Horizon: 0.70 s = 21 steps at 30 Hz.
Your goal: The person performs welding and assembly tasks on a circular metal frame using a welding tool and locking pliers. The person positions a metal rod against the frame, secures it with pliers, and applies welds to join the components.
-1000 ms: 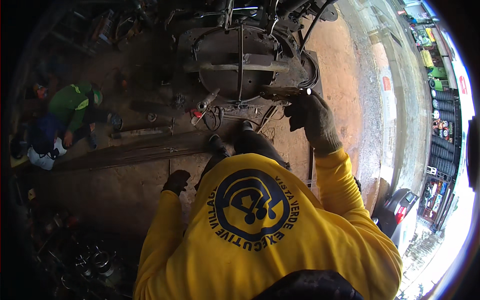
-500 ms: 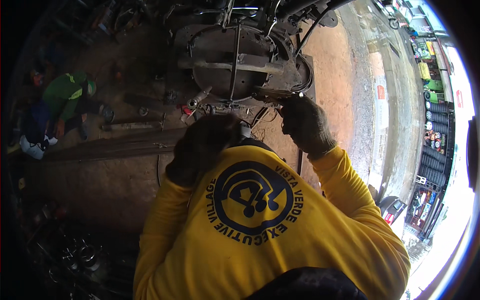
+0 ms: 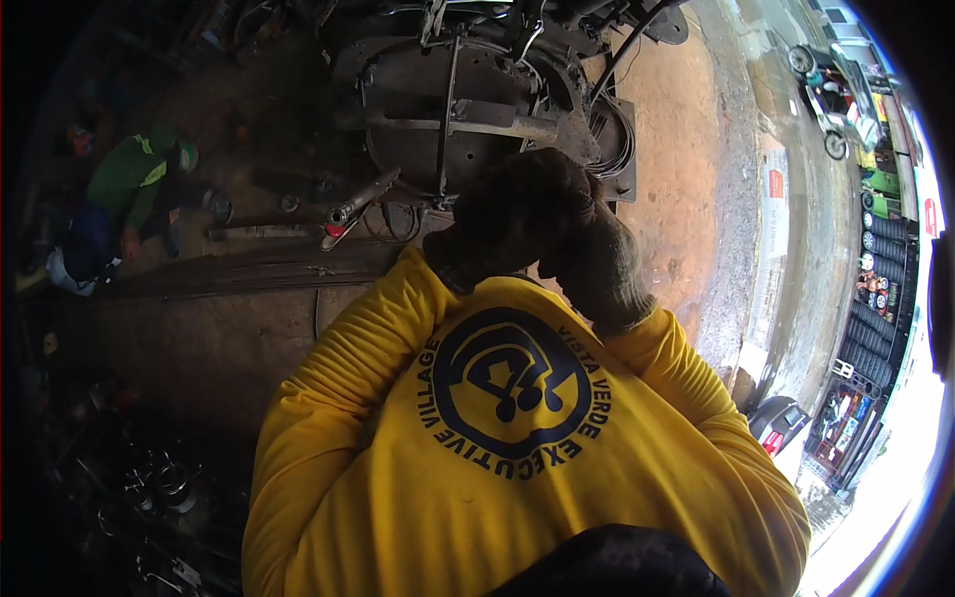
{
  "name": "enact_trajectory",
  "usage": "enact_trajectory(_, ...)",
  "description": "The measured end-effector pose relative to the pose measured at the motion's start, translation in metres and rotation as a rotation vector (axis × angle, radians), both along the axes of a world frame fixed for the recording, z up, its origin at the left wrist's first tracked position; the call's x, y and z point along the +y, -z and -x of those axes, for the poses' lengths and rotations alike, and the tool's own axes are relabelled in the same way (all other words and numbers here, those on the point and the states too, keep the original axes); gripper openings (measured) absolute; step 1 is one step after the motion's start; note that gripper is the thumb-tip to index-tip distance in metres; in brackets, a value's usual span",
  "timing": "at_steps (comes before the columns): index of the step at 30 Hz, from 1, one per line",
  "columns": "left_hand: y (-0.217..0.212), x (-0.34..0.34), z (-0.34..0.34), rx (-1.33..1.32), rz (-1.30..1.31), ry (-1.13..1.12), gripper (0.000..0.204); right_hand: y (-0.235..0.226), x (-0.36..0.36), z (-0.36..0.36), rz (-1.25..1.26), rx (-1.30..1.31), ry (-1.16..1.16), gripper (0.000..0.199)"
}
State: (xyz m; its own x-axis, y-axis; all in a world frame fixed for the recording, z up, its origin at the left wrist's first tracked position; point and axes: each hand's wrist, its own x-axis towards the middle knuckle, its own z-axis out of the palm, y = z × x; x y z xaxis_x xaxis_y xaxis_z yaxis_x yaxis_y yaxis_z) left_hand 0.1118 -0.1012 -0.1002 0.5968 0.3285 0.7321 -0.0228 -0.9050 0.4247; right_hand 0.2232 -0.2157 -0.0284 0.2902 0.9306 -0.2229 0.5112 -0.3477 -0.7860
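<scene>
My left hand (image 3: 507, 214), in a dark work glove, is raised in front of my chest and reaches across to my right hand (image 3: 609, 267). The two meet there, with the left partly covering the right's fingers. My right hand wears a greyish knit glove and is closed; what it grips is hidden behind the left. The left's fingers look curled, but they are dark and hard to separate. Just beyond the hands lies a dark round metal plate (image 3: 403, 149), with a flat bar (image 3: 502, 121) across it and a thin upright rod (image 3: 449, 119).
A metal tube (image 3: 363, 196) with a red part lies left of the hands. Coiled wire (image 3: 619, 139) rests at the plate's right. A crouching person in green (image 3: 129, 189) is at far left. Long dark bars (image 3: 239, 269) lie on the floor. A motorcycle (image 3: 822, 104) stands on the street.
My left hand has moved right and up to meet my right hand. The flat metal piece seen in my right hand is now hidden. The view has shifted slightly, and a motorcycle shows more fully.
</scene>
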Motion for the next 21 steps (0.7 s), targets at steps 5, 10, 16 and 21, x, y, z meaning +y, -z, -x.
enact_trajectory(5, -0.006, 0.001, 0.005, -0.038, 0.108, 0.051, 0.018, 0.016, -0.009, 0.002, -0.233, 0.034, -0.027, 0.045)
enact_trajectory(10, 0.018, 0.0, 0.005, 0.238, -0.209, -0.06, 0.036, 0.031, -0.021, -0.008, -0.106, 0.1, -0.053, 0.04)
enact_trajectory(16, -0.001, 0.023, 0.002, 0.177, 0.312, 0.099, 0.027, 0.054, -0.065, -0.002, -0.205, 0.643, 0.208, 0.03)
enact_trajectory(21, -0.001, 0.049, 0.012, 0.154, 0.621, 0.372, 0.057, 0.03, -0.053, -0.001, -0.165, 0.636, 0.129, 0.034)
